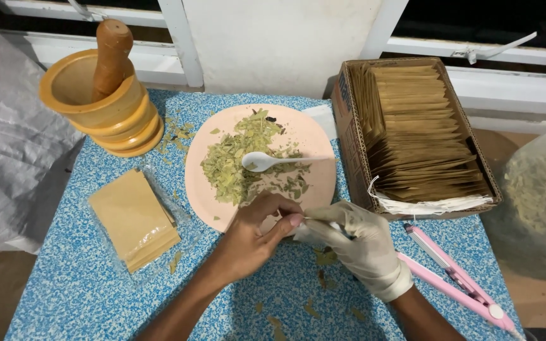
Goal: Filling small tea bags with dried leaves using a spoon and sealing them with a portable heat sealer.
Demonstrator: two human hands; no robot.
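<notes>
My bare left hand (pixel 255 235) and my right hand (pixel 358 243), which wears a white glove, meet at the near edge of a pink plate (pixel 316 136). Between their fingertips they pinch a small pale thing, probably a small bag, mostly hidden by the fingers. The plate holds a heap of crushed dried green leaves (pixel 238 161), and a white plastic spoon (pixel 266 160) lies on the heap with its bowl to the left.
A wooden mortar with pestle (pixel 105 88) stands at the back left. A stack of tan paper pouches (pixel 133 218) lies at the left. A cardboard box of filled tan bags (pixel 415 132) sits at the right. A pink sealing tool (pixel 456 278) lies at the near right. Leaf bits dot the blue speckled table (pixel 71 284).
</notes>
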